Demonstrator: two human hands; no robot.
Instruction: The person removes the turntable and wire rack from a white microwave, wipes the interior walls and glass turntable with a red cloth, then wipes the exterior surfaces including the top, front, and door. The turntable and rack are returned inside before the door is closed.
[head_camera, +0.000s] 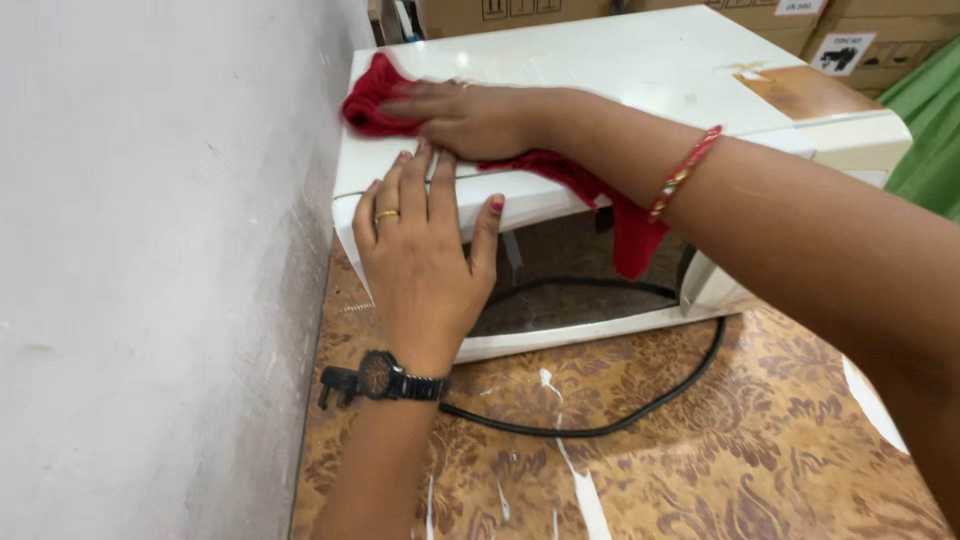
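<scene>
Red cloth (395, 100) is lying on top of the white microwave (640, 70), at its far-left corner near the wall (140, 270). Part of the cloth is trailing right and hanging over the front edge, down in front of the dark door window (570, 270).

Right hand (470, 118) is reaching across from the right, palm down, fingers flat and extended, pressing on the cloth. Not clenched; it is pinning the cloth against the top panel rather than gripping it. A red and gold bangle (685, 172) is sitting on that wrist.

Left hand (425, 255) is coming in from the near side, open, fingers spread and pointing away, resting flat against the microwave's upper front edge at its left end. It is holding nothing, just bracing on the casing. Fingertips are just beside the cloth; can't tell whether they are touching it. A gold ring (386, 215) is showing on one finger, and a dark wristwatch (395, 380) is on the wrist.

Microwave is sitting on a tabletop (760, 440) with a brown floral-patterned cover, tight against the wall on the left. A black power cord (640, 415) is looping across the tabletop in front of the microwave, its plug (338, 385) lying near the left wrist. Cardboard boxes (520, 15) are standing behind the microwave at the far side. Green fabric (930, 130) is showing at the far right edge.
</scene>
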